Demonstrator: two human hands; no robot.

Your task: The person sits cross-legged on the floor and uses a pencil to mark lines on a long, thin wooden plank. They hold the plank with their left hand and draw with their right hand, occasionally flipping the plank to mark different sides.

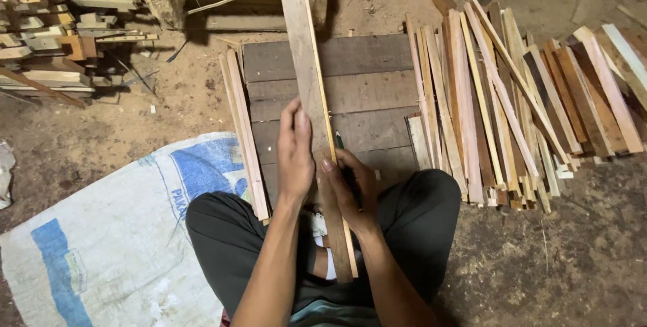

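A long wooden strip (306, 64) runs from between my knees up past the top of the view, over a dark plank board (377, 74) on the ground. My left hand (295, 155) lies flat along the strip's left side, fingers together, pressing on it. My right hand (350, 189) grips the strip's lower right edge and seems to hold a green pencil (340, 142) against it. A thin pale slat runs along the strip's right edge. My legs in dark trousers are crossed beneath.
A big pile of mixed wooden strips (512, 98) fans out on the right. Two pale slats (242, 131) lie left of the board. A white and blue woven sack (121, 232) covers the dirt floor at lower left. Stacked offcuts (47, 30) sit top left.
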